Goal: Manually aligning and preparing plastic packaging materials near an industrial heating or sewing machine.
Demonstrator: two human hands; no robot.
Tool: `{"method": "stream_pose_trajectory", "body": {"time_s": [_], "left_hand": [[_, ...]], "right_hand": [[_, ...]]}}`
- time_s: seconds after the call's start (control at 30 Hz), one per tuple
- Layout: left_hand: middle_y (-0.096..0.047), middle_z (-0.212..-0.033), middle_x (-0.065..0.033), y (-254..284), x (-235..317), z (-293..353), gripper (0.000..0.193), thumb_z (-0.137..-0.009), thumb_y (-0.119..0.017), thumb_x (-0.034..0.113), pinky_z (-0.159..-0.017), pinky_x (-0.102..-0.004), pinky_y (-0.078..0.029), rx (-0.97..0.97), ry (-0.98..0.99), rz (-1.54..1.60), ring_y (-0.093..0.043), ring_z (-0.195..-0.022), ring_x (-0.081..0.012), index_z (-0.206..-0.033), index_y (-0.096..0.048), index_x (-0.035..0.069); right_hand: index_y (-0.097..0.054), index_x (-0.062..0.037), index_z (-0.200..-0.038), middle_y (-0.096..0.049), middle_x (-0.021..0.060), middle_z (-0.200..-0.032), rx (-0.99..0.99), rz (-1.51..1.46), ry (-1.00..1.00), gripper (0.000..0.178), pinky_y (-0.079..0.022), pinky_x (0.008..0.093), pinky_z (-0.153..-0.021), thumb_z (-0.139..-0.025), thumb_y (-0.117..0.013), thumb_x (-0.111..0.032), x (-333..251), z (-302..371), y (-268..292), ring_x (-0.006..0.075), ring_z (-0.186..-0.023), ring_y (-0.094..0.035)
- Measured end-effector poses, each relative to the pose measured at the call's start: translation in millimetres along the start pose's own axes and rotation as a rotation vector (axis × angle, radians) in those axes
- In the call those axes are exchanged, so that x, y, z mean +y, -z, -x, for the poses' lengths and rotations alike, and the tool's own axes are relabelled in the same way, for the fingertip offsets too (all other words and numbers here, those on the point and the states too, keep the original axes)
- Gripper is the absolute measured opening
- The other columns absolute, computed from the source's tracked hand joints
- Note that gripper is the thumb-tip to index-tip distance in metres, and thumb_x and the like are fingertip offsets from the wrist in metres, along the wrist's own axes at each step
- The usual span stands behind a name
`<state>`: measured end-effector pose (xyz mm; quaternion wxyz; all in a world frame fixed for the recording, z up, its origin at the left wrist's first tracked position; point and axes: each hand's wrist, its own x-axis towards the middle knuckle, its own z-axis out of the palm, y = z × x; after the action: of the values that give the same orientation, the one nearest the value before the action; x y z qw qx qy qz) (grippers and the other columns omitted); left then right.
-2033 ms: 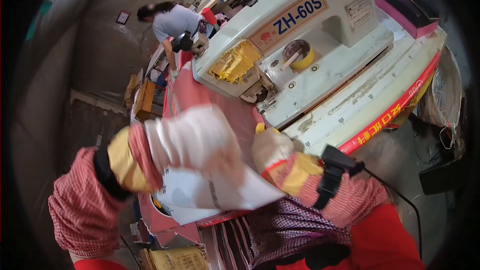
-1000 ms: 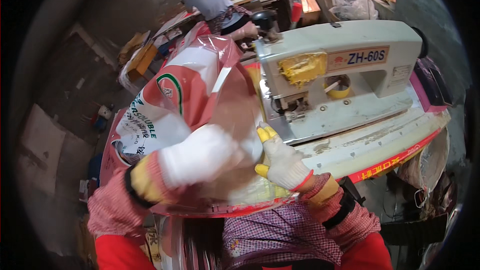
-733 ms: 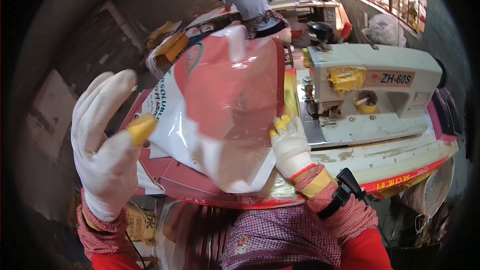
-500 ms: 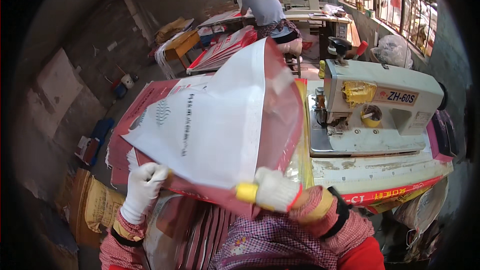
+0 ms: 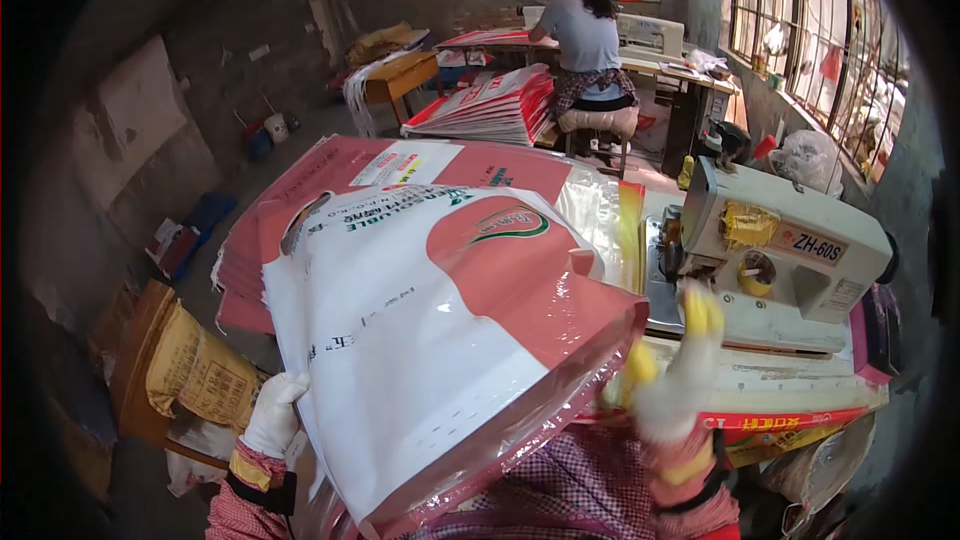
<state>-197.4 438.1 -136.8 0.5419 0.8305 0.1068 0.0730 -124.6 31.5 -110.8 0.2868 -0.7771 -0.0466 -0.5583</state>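
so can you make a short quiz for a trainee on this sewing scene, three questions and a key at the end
1. Which hand grips the left edge of the red and white bag?
2. True or false: the sewing machine stands to the left of that bag.
3. The co-worker is: a) seated, b) kneeling, c) lying down.

Key:
1. The left hand.
2. False; it stands to the right.
3. a, on a stool.
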Motion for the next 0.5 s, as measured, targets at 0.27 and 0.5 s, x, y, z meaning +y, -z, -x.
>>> {"method": "stream_pose_trajectory", "body": {"time_s": [0.27, 0.5], "left_hand": [[-0.062, -0.081, -0.0053, -14, 11, -7, 0.03, -0.087, -0.048, 0.024, -0.068, -0.0246, -0.047, -0.044, 0.116, 0.366, -0.058, -0.075, -0.0125, -0.094, -0.061, -0.002], [-0.063, -0.083, -0.0063, 5, -14, -25, 0.031, -0.087, -0.049, 0.025, -0.066, -0.0257, -0.048, -0.035, 0.114, 0.351, -0.058, -0.072, -0.0124, -0.094, -0.06, -0.003]], "right_hand": [[-0.057, -0.0085, -0.069, -0.054, 0.0107, -0.065, -1.021, -0.181, 0.348, 0.007, -0.043, 0.0375, -0.052, -0.063, -0.059, -0.005, -8, 17, -20, 0.0313, -0.056, -0.051], [-0.054, -0.0016, -0.076, -0.053, 0.0066, -0.065, -0.121, -0.295, -0.365, 0.012, -0.041, 0.0291, -0.049, -0.078, -0.062, -0.01, 123, 34, 12, 0.0158, -0.059, -0.053]]}}
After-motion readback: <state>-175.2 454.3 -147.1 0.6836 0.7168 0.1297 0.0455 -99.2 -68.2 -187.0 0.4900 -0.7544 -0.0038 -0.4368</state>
